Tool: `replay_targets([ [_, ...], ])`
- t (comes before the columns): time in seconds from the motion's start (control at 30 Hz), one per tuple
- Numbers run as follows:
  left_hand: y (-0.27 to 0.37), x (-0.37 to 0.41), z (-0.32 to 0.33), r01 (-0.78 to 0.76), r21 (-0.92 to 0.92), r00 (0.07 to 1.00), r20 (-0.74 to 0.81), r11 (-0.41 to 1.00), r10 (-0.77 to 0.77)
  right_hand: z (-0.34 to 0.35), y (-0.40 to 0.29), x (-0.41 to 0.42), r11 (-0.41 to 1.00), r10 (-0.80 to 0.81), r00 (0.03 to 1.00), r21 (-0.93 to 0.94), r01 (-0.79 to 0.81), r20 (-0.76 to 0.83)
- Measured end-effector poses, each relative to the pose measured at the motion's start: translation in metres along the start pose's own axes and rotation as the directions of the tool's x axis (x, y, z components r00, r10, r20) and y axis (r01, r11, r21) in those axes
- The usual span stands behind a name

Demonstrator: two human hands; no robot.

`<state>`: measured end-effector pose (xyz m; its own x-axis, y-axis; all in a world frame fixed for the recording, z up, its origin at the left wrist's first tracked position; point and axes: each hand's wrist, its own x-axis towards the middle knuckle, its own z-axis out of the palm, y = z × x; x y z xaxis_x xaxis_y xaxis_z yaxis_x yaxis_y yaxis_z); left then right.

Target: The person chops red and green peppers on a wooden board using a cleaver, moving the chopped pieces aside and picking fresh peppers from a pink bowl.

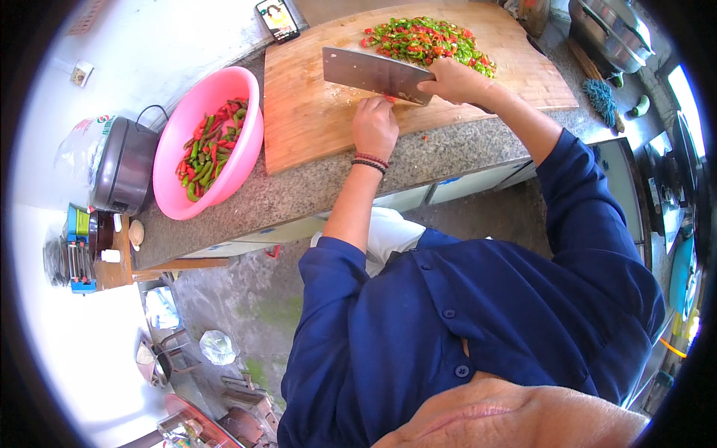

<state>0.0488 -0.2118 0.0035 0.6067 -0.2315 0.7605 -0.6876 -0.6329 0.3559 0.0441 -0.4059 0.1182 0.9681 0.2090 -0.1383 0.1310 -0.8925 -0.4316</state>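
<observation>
My right hand (456, 81) grips the handle of a broad-bladed cleaver (375, 73), its blade angled over the wooden cutting board (302, 123). Just below the blade, my left hand (375, 124) rests on the board with its fingers curled. A bit of red pepper (390, 98) shows at the left fingertips, against the blade; how much of it the fingers cover is hidden. Behind the cleaver lies a heap of chopped red and green peppers (428, 39). To the left, a pink plastic basin (246, 162) contains whole red and green chili peppers (207, 159).
A grey rice cooker (126, 165) stands left of the basin on the granite counter (313, 187). A smartphone (277, 21) leans at the board's back left corner. On the right are a blue scrubbing brush (600, 101) and a lidded metal pot (610, 33).
</observation>
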Motion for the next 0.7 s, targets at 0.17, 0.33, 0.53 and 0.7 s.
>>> replay_targets([
  [0.17,-0.001,0.000,0.002,0.001,-0.065,1.000,0.008,0.998,0.000,0.000,0.026,-0.008,0.977,-0.178,0.982,-0.127,0.169,-0.063],
  [0.33,-0.004,-0.003,0.000,0.011,-0.059,1.000,0.021,0.998,-0.010,-0.016,0.003,-0.010,0.996,-0.016,0.994,-0.082,0.024,0.105],
  [0.53,-0.003,-0.003,0.004,-0.010,-0.050,1.000,-0.004,0.999,0.010,0.000,-0.013,0.015,0.988,-0.028,0.995,-0.146,0.042,0.100],
  [0.7,-0.001,-0.003,0.000,-0.014,-0.025,1.000,-0.007,1.000,0.014,0.020,0.008,0.007,0.966,-0.223,0.961,-0.169,0.196,-0.162],
])
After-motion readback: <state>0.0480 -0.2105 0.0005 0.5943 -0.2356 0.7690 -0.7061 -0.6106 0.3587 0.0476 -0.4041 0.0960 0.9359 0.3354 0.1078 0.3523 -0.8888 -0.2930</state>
